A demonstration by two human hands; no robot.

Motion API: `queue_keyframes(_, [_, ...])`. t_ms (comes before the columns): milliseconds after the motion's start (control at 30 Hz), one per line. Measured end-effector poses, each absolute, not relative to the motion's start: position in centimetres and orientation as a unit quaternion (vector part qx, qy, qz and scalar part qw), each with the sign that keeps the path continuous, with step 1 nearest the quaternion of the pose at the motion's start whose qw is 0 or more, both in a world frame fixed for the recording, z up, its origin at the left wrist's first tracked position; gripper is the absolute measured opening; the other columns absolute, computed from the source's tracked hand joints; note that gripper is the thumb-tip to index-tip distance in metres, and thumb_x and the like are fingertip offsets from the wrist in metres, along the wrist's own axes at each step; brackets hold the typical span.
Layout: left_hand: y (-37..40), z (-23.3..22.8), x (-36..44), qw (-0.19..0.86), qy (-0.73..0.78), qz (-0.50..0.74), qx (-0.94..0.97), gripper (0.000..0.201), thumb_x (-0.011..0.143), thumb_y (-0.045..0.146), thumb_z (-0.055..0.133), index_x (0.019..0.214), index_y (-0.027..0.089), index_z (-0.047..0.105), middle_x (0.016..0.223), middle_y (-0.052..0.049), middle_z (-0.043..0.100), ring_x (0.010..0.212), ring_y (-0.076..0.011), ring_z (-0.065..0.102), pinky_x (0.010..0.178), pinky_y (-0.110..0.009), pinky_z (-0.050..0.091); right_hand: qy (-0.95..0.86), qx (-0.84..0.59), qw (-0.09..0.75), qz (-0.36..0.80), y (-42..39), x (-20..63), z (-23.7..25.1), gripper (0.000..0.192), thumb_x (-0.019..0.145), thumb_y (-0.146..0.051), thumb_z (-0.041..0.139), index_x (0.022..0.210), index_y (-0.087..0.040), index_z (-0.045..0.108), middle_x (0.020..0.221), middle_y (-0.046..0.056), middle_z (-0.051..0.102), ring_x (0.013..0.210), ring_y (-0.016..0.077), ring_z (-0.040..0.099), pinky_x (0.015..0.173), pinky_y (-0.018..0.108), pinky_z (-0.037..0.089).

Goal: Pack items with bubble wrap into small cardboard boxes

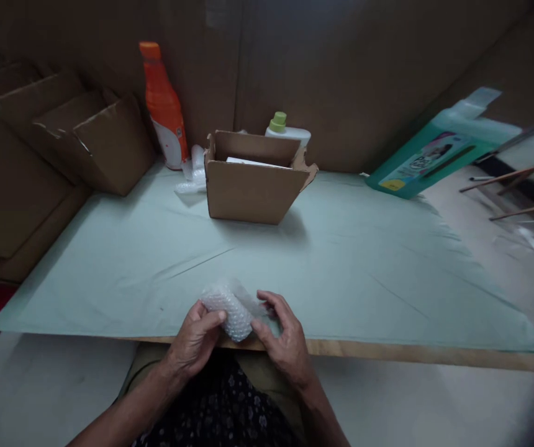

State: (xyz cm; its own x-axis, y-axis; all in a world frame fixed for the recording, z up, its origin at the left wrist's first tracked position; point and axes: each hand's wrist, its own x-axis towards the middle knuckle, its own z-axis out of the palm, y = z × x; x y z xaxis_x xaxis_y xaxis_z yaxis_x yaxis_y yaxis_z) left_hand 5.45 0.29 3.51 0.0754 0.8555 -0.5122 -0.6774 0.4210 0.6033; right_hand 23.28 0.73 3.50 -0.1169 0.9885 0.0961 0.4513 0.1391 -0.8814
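A small piece of bubble wrap (232,307), folded or rolled over, is held between my hands just above the table's front edge. My left hand (198,335) grips its left side, thumb on top and fingers underneath. On the other side my right hand (286,338) pinches the loose right edge between thumb and fingers. Whether anything lies inside the wrap cannot be made out. Beyond my hands stands an open cardboard box (251,195) with a white flat item (257,162) showing at its top.
An orange bottle (162,102), more bubble wrap (195,174) and a white bottle with a green cap (285,131) stand behind. Several cardboard boxes (113,146) fill the left. A large green bottle (439,152) is at the back right. Pale green cloth (364,267) covers the table.
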Motion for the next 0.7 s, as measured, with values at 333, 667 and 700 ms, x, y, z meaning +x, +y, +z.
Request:
queue_keyframes(333, [0.7,2.5,5.0,0.677,0.471,0.503,0.260,0.043,0.071,0.035,0.083,0.105,0.015,0.067,0.097,-0.007,0.074,0.090,-0.0211,0.067,0.084,-0.031,0.052,-0.629,-0.508,0.370,0.457,1.0,22.0,3.0,0.030,0.091,-0.036,0.064,0.115,-0.020,0.072,0.106,0.007,0.077,0.095,0.0231,0.072,0.089,0.033,0.058])
queue_keyframes(667, [14.8,12.2,3.0,-0.041,0.458,0.432,0.776,0.048,0.087,0.020,0.060,0.134,0.018,0.053,0.143,-0.014,0.056,0.145,-0.0321,0.039,0.117,-0.053,0.031,-0.532,-0.584,0.429,0.438,2.1,26.5,-0.1,0.044,0.089,-0.050,0.067,0.119,-0.019,0.074,0.117,0.011,0.076,0.104,0.0270,0.073,0.090,0.035,0.060])
queue_keyframes(700, [16.9,13.2,3.3,-0.084,0.455,0.403,0.790,0.052,0.086,0.018,0.060,0.137,0.016,0.052,0.145,-0.014,0.054,0.147,-0.0332,0.035,0.119,-0.055,0.027,-0.519,-0.587,0.437,0.442,1.9,26.7,-0.8,0.046,0.088,-0.051,0.067,0.121,-0.020,0.074,0.121,0.012,0.075,0.108,0.0275,0.072,0.094,0.036,0.059])
